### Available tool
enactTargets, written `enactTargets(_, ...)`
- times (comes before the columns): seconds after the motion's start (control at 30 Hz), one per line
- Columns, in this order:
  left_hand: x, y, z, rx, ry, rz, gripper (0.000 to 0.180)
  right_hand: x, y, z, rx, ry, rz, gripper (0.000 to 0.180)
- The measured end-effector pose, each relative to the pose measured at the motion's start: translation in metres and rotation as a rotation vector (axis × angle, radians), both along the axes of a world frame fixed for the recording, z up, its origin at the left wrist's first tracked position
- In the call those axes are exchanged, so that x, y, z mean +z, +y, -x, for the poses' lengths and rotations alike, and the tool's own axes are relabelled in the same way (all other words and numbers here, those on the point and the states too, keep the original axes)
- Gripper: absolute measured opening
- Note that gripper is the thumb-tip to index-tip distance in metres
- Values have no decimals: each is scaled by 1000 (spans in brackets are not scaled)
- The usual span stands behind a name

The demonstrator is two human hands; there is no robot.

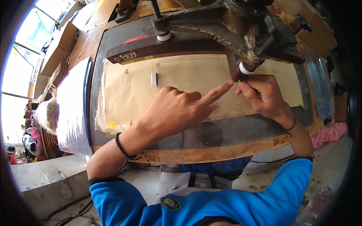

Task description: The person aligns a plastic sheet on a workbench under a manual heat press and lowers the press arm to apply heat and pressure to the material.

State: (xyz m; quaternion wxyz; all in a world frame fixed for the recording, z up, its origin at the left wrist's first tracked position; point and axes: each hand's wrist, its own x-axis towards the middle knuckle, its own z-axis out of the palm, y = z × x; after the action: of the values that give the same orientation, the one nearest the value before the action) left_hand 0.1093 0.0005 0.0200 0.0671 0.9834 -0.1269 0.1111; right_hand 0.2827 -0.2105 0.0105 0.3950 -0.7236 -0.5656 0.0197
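My left hand point(181, 111) reaches over a tan sheet point(130, 100) with its index finger stretched out and its other fingers curled. That fingertip meets or nearly meets the low end of a dark reddish metal piece point(232, 67) on a heavy press-like machine point(211, 22). On the other side of this end, my right hand point(267, 96) is closed, thumb and index finger pinched together. Whatever they grip, if anything, is too small to make out. A white ring point(244, 68) sits just above. Left of my hands, a small pale rectangular piece point(153, 79) lies on the sheet.
The machine's long dark bar point(181, 49) spans the far side of the sheet, and black knobs point(279, 30) stick out at right. Clear plastic sheets point(73, 109) lie at left. A wooden edge point(211, 150) borders the table's near side. Pink material point(330, 134) hangs at right.
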Motion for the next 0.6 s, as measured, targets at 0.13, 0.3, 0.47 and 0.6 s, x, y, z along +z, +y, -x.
enactTargets(0.13,-4,0,-2,-4,3,28,72,-3,-2,-1,-5,22,35,24)
enactTargets(0.3,-4,0,-1,-1,-13,20,73,-1,-1,-2,1,4,43,25)
enactTargets(0.47,-2,-1,-2,2,-8,12,74,0,-1,-2,13,40,32,25)
enactTargets(0.6,-3,-1,-2,-3,-9,15,75,1,-1,-2,16,28,36,25)
